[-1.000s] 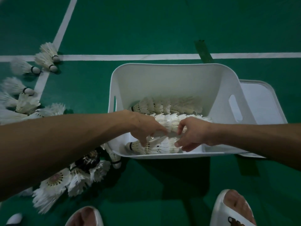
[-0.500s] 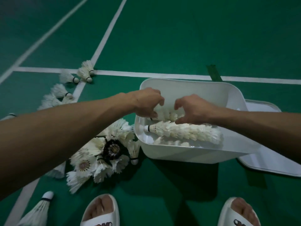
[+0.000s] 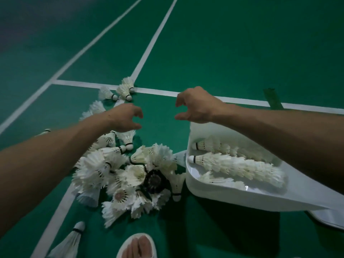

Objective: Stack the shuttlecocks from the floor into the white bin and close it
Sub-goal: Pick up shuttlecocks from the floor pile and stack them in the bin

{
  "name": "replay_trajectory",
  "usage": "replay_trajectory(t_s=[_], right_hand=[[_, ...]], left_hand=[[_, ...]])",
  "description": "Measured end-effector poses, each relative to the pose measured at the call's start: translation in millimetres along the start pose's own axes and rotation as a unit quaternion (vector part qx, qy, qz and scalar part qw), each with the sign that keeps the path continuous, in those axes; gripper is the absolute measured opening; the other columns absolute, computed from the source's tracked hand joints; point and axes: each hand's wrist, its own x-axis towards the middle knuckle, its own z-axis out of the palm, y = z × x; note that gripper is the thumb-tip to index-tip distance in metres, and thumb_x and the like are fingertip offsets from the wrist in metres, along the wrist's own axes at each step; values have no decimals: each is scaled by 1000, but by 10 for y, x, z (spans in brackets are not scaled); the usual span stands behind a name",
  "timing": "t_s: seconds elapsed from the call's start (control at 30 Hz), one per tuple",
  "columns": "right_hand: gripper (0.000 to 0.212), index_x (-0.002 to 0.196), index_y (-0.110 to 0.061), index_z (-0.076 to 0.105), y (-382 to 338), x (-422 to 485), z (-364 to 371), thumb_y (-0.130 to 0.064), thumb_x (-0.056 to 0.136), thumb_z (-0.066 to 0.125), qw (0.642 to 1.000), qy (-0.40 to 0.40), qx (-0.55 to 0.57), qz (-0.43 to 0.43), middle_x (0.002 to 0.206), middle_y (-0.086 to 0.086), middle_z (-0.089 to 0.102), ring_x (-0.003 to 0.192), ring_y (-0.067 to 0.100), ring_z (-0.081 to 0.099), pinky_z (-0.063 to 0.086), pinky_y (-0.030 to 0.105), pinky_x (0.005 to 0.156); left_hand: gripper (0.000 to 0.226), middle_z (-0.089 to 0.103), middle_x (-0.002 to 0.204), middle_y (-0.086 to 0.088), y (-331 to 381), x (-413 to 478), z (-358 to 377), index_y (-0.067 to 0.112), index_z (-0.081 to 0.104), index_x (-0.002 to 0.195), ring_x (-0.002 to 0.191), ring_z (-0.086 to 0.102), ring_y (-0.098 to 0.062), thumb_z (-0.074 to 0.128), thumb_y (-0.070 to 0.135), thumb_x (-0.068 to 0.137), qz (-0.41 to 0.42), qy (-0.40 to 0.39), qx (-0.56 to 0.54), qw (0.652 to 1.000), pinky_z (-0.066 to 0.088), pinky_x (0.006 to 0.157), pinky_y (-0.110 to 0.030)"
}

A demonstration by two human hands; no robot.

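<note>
The white bin (image 3: 223, 195) stands on the green floor at the right, with three rows of nested shuttlecocks (image 3: 238, 167) lying inside. Left of it lies a loose pile of white shuttlecocks (image 3: 119, 175) with one black shuttlecock (image 3: 154, 180) in it. My left hand (image 3: 124, 118) hovers above the far side of the pile, empty, with fingers curled apart. Level with it, my right hand (image 3: 197, 107) hangs in the air beyond the bin's far left corner, also empty and with fingers spread. The right forearm hides part of the bin.
More shuttlecocks (image 3: 124, 89) lie near the white court lines at the back. A single shuttlecock (image 3: 68, 243) rests at the bottom left. A flat white lid (image 3: 327, 218) sticks out from under the bin's right side. My foot in a white slipper (image 3: 137, 245) is at the bottom edge.
Both hands have left the stack in the bin, risen and swung left toward the loose pile. The view has turned left, so the bin now sits at the right.
</note>
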Motion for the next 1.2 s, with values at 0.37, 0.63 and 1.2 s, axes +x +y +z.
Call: replay_trajectory(t_s=[0.37,0.63,1.2], right_hand=[[45,124,-12,61,-413,944,684,-34,85,70,992,-110,30,-58,123,5,64,112,23,58,46,31,96],[55,134,-13,51,-835,1499,1222,-32,86,70,981,-161,41,-103,133,6,57,122,26,51,42,34,100],[45,130,-17,52,-557,1482,1389,1,89,57,988,-139,70,-20,123,10,60,103,24,58,46,34,81]], left_hand=[[38,61,110,-12,-1041,47,478,13,57,121,89,60,-23,67,29,87,-130,10,-139,982,47,75,-31],[49,63,110,-2,-1284,16,761,30,47,134,89,59,-17,64,38,88,-130,-40,-164,977,41,75,-25],[68,47,142,2,-1208,19,852,25,46,137,99,61,-19,77,16,77,-179,-15,-338,924,49,91,-37]])
